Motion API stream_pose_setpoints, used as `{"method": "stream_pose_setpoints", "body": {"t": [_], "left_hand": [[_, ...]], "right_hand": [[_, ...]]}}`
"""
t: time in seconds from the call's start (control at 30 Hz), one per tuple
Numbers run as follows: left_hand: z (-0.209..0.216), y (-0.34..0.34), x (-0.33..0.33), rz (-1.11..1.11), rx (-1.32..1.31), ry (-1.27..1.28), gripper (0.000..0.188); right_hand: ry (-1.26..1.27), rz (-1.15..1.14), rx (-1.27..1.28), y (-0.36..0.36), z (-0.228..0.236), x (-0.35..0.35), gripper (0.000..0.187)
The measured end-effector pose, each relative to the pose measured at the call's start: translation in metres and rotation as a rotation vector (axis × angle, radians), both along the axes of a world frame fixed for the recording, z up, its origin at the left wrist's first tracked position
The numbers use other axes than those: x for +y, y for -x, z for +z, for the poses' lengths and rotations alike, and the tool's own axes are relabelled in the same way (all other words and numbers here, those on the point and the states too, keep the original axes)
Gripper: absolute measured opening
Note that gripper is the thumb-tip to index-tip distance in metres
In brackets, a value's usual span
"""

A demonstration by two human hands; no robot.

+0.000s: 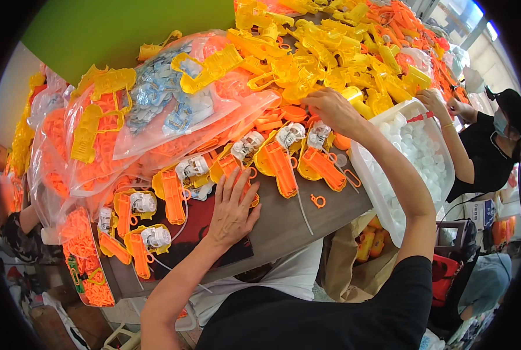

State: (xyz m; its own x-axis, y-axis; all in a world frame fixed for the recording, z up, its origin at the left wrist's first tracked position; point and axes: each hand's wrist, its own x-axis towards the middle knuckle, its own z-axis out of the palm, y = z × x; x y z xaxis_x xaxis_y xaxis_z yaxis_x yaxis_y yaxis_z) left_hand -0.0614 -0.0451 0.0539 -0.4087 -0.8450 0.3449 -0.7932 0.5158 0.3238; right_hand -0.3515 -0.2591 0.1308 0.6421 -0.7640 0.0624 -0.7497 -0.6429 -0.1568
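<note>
Head view: seven plastic units, each a yellow shell with an orange block and a white mechanism, lie in a curved row on the grey table. The left hand rests palm down with its fingers extended and slightly spread over the lower part of the middle unit. The right hand is positioned beyond the two right-hand units, fingers bent, at the near edge of the pile of yellow shells; whether it pinches a part cannot be determined. A small orange ring lies on the table below the rightmost unit. To the right, a white tub contains translucent white caps; the right forearm passes above it. A co-worker's hand is near the tub's far corner. To the left, clear bags hold blue pieces and orange parts.
</note>
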Motion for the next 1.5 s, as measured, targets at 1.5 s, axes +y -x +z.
{"method": "stream_pose_setpoints", "body": {"t": [1.5], "left_hand": [[-0.002,-0.076,0.181,0.267,0.132,0.110,0.045]], "right_hand": [[0.245,-0.073,-0.581,-0.168,-0.036,0.275,0.029]]}}
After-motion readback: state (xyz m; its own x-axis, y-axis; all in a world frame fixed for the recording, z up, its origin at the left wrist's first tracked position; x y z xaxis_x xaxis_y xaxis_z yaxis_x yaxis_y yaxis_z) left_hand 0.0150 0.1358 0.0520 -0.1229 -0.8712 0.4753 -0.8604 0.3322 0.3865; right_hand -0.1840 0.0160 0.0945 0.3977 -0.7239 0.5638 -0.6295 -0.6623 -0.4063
